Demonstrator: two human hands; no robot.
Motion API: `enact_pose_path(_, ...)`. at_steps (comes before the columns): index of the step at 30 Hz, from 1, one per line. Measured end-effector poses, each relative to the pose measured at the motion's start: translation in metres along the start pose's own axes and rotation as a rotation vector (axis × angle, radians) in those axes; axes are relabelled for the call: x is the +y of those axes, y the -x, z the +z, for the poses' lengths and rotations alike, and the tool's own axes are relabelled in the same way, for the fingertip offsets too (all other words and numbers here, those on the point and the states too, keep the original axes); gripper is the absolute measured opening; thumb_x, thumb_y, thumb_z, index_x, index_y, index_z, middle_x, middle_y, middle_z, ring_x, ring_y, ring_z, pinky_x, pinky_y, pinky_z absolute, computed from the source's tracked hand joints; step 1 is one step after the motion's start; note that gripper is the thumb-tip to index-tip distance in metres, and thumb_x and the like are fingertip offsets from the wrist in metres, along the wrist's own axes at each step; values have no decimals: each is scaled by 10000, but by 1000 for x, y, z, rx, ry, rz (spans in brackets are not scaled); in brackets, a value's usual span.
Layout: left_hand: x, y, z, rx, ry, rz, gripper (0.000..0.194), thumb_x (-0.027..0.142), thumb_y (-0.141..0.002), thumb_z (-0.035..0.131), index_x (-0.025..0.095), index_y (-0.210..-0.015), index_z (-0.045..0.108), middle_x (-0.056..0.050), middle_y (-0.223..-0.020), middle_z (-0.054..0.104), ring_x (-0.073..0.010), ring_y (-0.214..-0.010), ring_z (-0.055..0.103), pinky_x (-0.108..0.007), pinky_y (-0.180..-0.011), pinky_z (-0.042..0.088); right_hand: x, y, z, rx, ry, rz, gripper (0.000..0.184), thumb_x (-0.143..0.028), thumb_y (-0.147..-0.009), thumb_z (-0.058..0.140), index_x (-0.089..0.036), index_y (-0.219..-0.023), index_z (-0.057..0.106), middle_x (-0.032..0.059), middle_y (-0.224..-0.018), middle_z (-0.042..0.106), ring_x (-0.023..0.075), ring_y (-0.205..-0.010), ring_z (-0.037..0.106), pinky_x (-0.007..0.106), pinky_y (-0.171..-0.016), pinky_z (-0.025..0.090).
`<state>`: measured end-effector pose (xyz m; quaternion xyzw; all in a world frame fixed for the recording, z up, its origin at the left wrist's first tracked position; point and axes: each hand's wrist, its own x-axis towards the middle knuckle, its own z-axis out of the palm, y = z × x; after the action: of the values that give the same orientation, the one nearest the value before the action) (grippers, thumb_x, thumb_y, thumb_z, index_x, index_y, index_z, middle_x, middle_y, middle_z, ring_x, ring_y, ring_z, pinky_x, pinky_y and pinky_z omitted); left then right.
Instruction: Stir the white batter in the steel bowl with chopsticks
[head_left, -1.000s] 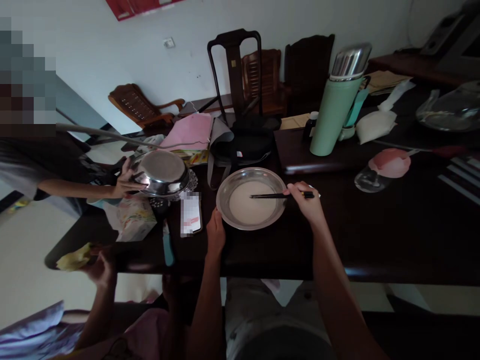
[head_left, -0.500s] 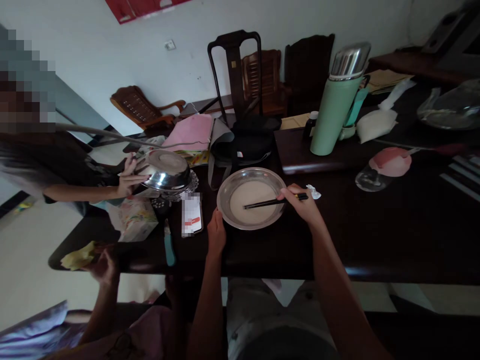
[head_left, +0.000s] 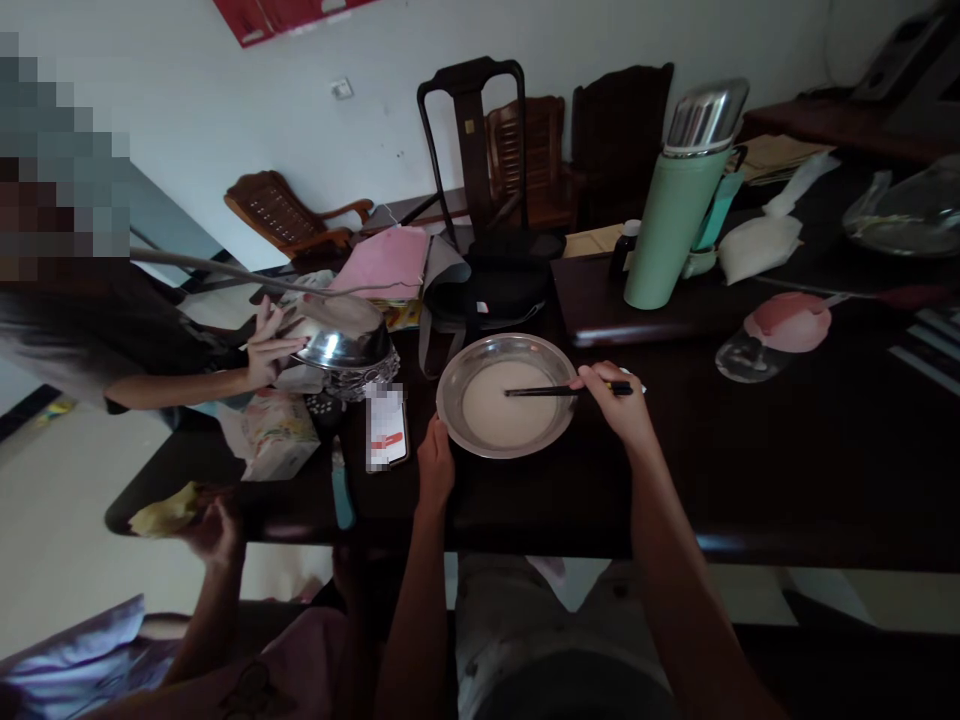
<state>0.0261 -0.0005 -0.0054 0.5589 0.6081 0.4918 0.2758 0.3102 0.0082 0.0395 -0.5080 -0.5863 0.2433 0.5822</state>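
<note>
A round metal basin (head_left: 559, 425) stands on the dark table, holding a milky, pale liquid (head_left: 501, 418). My left hand (head_left: 436, 458) is closed on the basin's left rim. In my right hand (head_left: 616, 396) is a pair of black chopsticks (head_left: 544, 391), held over the basin's right edge with the tips in the liquid. A smartphone (head_left: 388, 428) with a lit screen lies left of the basin. Beside it is a teal-handled knife or peeler (head_left: 342, 495); its exact kind is unclear.
Another person's hand (head_left: 268, 350) tilts a metal bowl (head_left: 345, 335) at left. Nearer, a second person's hand (head_left: 217, 530) holds something yellowish (head_left: 169, 512). A tissue pack (head_left: 277, 435), green thermos (head_left: 679, 220), black bag (head_left: 502, 280) and pink-lidded container (head_left: 787, 322) stand around.
The chopsticks have swung, their tips shifting right and away from me in the liquid, with my right hand slightly farther right. The person at left has tipped the metal bowl a little.
</note>
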Motion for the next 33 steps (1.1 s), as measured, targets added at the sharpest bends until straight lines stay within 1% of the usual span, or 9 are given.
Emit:
enact_pose_path(4,1,0,1,4,6,-4,533,529,-1001,375,164,-1288,637,-124,-1316,671,-235,-1277,578,-369,-1094,425,0,0,0,-109,-45,1,348,-462,-929,582,-259,-696,741,36,-752,753,229,-803,667,386,-795,498)
enact_pose_path(9,0,-1,0,-4,2,-11,541,538,-999,374,160,-1281,638,-128,-1296,679,-243,-1265,585,-379,-1086,431,-1,0,0,13,10,4,353,-457,-927,582,-258,-677,733,28,-707,735,223,-765,647,380,-769,483)
enact_pose_path(11,0,-1,-1,-2,1,-20,557,545,-996,373,149,-1292,631,-139,-1300,675,-248,-1267,584,-383,-1086,430,-1,0,0,-34,-34,35,369,-463,-929,577,-253,-669,732,31,-709,733,219,-755,655,373,-755,487)
enact_pose_path(14,-1,-1,0,-3,5,-24,569,545,-999,362,145,-1313,617,-142,-1331,658,-244,-1287,568,-386,-1108,407,0,0,1,-97,-29,-20,333,-445,-931,585,-259,-704,743,33,-752,748,228,-818,658,382,-808,486)
enact_pose_path(18,-1,-1,1,6,5,-14,571,561,-995,363,158,-1303,625,-131,-1323,662,-237,-1281,573,-374,-1099,418,2,0,0,7,13,-15,365,-473,-935,576,-256,-687,731,35,-719,733,224,-771,637,385,-788,477)
enact_pose_path(23,-1,-1,0,6,-1,-21,579,580,-989,363,167,-1295,629,-122,-1297,677,-235,-1262,586,-371,-1087,427,0,0,2,-116,-58,-7,349,-462,-935,579,-255,-705,740,37,-767,756,230,-822,667,385,-821,490)
enact_pose_path(28,-1,-1,0,6,11,-22,567,565,-990,373,157,-1291,627,-129,-1306,669,-241,-1273,574,-374,-1086,426,0,0,1,6,-26,26,356,-455,-933,579,-256,-681,734,37,-730,743,225,-763,649,377,-770,479)
enact_pose_path(30,-1,-1,1,3,2,-17,541,532,-997,365,156,-1282,631,-135,-1305,667,-248,-1267,577,-388,-1085,428,0,1,1,-56,-75,52,378,-468,-935,572,-250,-671,732,39,-733,743,224,-753,662,374,-760,486)
enact_pose_path(33,-2,0,-1,67,-75,16,474,472,-995,385,169,-1257,639,-150,-1288,665,-269,-1243,587,-423,-1097,413,0,0,2,-128,-67,-7,343,-443,-935,582,-254,-696,739,37,-763,756,233,-813,669,383,-806,486)
